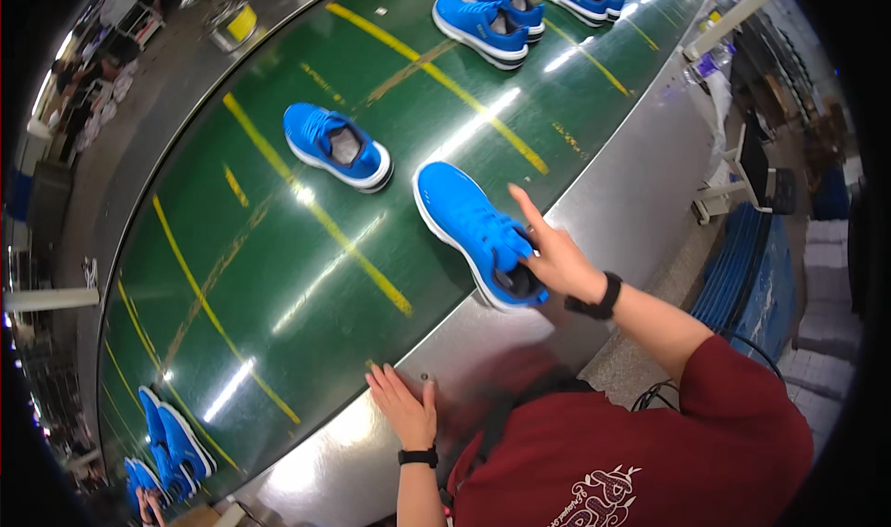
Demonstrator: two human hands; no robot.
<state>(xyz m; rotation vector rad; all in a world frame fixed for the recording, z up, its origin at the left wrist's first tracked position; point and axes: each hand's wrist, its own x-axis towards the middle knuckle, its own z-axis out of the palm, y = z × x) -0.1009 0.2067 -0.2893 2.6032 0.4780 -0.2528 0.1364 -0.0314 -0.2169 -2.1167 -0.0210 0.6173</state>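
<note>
My right hand point(561, 261) is at the collar of a bright blue lace-up sneaker point(461, 213) with a white sole, one finger stretched out past it. Some of that hand's fingers are hidden at the shoe opening. The toe points to the far left over the green belt; the heel reaches onto the metal edge. My left hand point(405, 408) lies flat with fingers extended on the metal rim point(357, 434), holding nothing. Farther off, a single matching sneaker point(336, 147) stands upright on the belt.
The green conveyor belt point(278, 286) bears yellow stripes. More blue sneakers point(481, 33) stand in pairs at the far end, and others point(176, 442) at the lower left, beside another person's hand point(148, 507). A yellow-banded bucket point(238, 26) stands beyond the belt.
</note>
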